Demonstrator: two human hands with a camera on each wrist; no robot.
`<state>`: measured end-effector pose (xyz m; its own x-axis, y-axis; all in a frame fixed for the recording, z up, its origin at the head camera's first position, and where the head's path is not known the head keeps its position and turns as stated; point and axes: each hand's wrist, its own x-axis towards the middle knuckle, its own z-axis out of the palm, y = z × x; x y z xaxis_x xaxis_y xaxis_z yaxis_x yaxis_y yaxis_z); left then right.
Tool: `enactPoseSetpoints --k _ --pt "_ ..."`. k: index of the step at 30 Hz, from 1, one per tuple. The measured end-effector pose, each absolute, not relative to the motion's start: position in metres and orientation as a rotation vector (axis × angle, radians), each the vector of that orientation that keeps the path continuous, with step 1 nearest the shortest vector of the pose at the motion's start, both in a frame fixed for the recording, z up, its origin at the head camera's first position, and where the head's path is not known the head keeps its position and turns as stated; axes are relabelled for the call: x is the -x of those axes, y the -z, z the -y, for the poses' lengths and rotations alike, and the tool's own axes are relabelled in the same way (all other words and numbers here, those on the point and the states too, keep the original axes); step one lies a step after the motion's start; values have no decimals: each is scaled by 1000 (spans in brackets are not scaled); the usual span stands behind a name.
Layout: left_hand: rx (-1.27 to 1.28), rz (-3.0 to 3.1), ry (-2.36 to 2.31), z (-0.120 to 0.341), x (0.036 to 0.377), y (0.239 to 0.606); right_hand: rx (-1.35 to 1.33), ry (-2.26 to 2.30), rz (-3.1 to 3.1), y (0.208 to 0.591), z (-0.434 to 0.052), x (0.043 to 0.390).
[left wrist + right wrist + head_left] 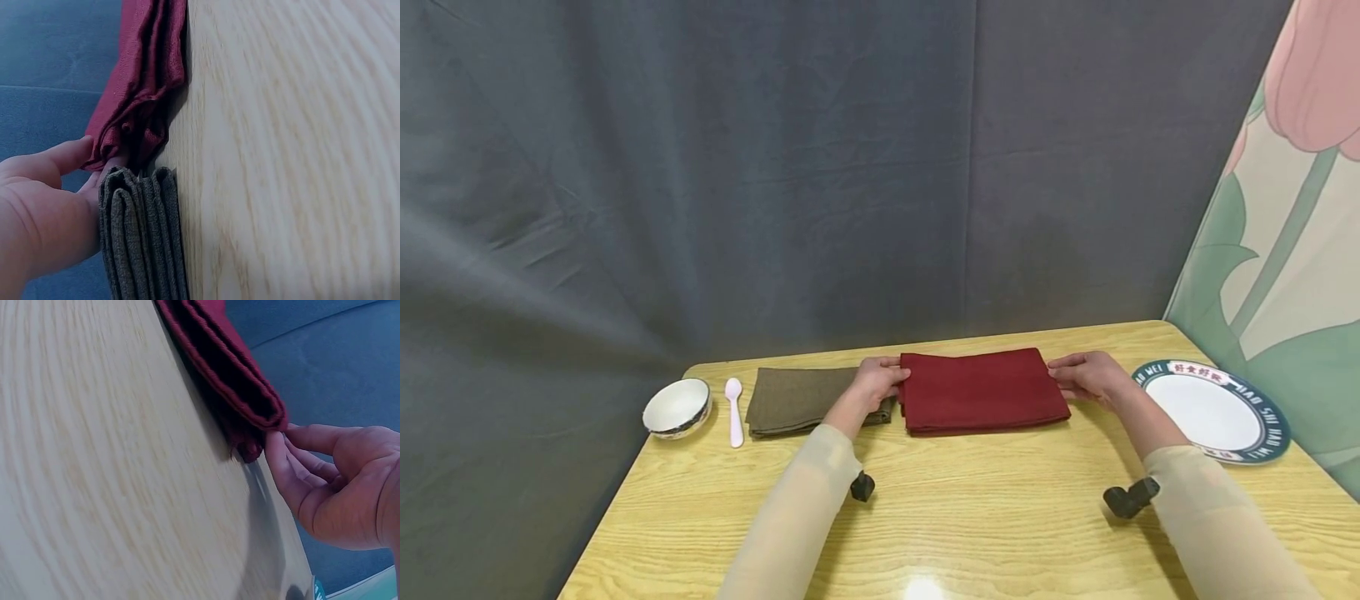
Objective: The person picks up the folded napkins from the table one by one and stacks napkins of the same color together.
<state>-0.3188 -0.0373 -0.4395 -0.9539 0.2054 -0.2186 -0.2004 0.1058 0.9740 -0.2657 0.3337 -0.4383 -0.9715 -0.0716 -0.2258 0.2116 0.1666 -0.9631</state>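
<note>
A folded dark red cloth (981, 392) lies in layers near the back of the table. At its left edge my left hand (877, 379) pinches the fabric, thumb above and fingers tucked under, as the left wrist view shows. My right hand (1092, 377) pinches the cloth's right edge; in the right wrist view its thumb and finger meet at the folded corner. A folded brown cloth (801, 398) lies just left of the red one, partly behind my left hand. In the left wrist view its stacked folds (140, 231) sit right beside my fingers.
A white bowl (677, 407) with a dark patterned rim stands at the table's left edge, with a pale pink spoon (734, 412) next to it. On the right is an oval plate (1270, 417) with a green lettered border. A dark curtain (850, 183) hangs behind the table.
</note>
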Motion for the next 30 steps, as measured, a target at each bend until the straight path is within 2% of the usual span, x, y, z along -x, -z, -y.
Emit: enactPoseSetpoints --k 15,30 --pt "-75 -1956 -2140 62 325 434 -118 1917 -2321 426 -337 260" --pt "-139 -1993 -2190 94 321 422 -38 1854 -2457 404 -300 263"
